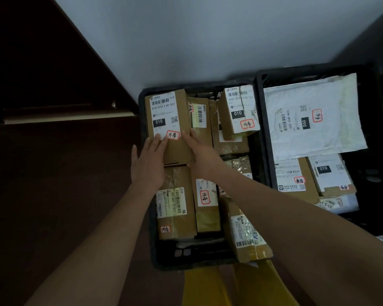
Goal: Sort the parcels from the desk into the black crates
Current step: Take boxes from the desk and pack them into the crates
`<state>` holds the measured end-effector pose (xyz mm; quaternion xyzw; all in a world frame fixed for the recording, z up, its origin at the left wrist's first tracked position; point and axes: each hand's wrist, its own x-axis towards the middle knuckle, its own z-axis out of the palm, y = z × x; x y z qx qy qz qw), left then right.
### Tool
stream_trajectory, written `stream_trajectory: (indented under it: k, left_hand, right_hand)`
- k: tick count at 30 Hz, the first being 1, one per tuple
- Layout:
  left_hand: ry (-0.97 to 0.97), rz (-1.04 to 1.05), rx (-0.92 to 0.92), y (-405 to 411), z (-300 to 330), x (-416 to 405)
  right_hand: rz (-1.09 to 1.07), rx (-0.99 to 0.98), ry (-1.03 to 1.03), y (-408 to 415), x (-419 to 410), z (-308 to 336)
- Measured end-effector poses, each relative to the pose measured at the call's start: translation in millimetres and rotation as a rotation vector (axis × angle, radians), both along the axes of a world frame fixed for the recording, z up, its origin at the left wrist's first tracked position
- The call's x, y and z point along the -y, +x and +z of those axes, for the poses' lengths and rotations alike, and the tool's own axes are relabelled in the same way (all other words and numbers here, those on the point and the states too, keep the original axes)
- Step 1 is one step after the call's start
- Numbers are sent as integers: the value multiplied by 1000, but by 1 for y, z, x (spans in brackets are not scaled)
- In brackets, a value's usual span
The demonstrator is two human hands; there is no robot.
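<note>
Both forearms reach forward from the near edge, the left hand and right hand lying flat with straight fingers on a cardboard parcel at the far left corner of the left black crate. That crate is packed with brown labelled boxes. Beside it, the right black crate holds a white mailer over smaller parcels.

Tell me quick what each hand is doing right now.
Left hand: open, straight fingers resting on the cardboard box in the left crate.
Right hand: open, flat fingers pressing on the same box's right side.
</note>
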<state>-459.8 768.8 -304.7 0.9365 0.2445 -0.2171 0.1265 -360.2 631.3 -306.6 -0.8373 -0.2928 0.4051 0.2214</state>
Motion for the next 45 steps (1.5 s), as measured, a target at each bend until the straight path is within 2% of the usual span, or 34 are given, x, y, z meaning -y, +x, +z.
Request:
stream_trajectory:
  k: [6,12,20,26,32,36,45]
  left_hand:
    - [-13,-4,-32,7,-5,-4]
    - [-113,13,-123,11,14,-9]
    - [-141,57,-29,7,69,5]
    - [-146,-18,23,35,117,30]
    - [-218,-103,141,74,163,88]
    - [-182,-229,202,106,199,148]
    - [-184,-499,347,166,266,332]
  right_hand:
    - [45,69,-138,0,-7,-6]
    - [64,61,-142,2,-3,19]
    - [-54,229,-98,2,8,74]
    - [-146,315,-48,17,38,130]
    - [-292,398,-64,37,105,186]
    - [-410,467,-77,49,168,217]
    - [-632,594,-82,64,360,286]
